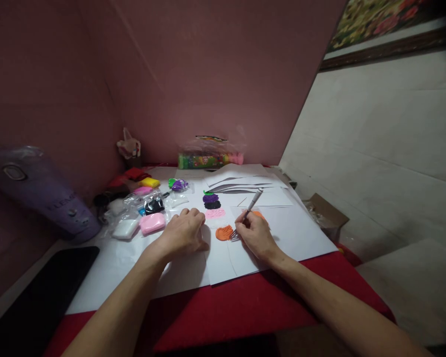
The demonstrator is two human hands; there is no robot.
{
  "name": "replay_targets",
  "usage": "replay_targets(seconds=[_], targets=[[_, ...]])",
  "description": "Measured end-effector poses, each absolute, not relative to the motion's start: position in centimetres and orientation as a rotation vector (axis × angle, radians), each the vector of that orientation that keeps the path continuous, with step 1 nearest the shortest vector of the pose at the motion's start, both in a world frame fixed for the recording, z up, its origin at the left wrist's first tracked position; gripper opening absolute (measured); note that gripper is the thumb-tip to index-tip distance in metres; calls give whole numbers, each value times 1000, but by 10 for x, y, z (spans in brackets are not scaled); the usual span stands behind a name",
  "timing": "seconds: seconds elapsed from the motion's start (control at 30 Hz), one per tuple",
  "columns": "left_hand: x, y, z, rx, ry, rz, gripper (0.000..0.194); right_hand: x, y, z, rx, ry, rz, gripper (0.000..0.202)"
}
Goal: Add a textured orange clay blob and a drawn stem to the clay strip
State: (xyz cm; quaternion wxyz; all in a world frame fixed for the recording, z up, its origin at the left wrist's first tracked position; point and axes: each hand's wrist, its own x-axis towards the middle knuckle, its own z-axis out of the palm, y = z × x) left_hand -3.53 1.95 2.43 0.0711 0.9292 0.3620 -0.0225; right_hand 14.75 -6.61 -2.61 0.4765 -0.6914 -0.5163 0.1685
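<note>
My right hand (255,235) is closed around a metal fork (253,203) with a striped handle, held like a pen. The fork's tines meet the right edge of a flat orange clay patch (223,233), where ridges show. My left hand (186,229) rests to the left on the white paper (223,265), fingers bent and loosely apart, with no object seen in it. Above the orange patch, pink clay (215,213), black clay (212,204) and purple clay (210,198) are stacked in textured bands, with a bit of green at the top. More orange clay (259,214) lies partly behind my right hand.
Clay packets, among them a pink block (152,223) and a white one (125,229), lie at left. A purple bottle (65,198) and a dark flat object (48,282) are farther left. Loose sheets (245,178) and a clear bag (211,156) are behind; a cardboard box (329,218) stands right.
</note>
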Motion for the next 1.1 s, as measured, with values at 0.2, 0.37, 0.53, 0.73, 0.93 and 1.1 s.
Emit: replay_targets(seconds=[0.2,0.37,0.53,0.73,0.93,1.1], targets=[[-35,21,24,2790,1084,-67,44,146,-68,-27,-1685,-1286,439,10],[-35,20,24,2789,1092,-74,44,145,-70,-27,-1728,-1324,406,10],[-35,20,25,2778,1084,-71,45,146,-70,-25,-1756,-1324,349,10],[-35,20,26,2778,1090,-80,45,148,-70,-21,-1838,-1261,282,9],[-35,20,25,2776,1095,-79,44,145,-72,-22,-1730,-1264,316,9],[-35,19,26,2785,1093,-80,43,141,-73,-22,-1724,-1323,281,12]])
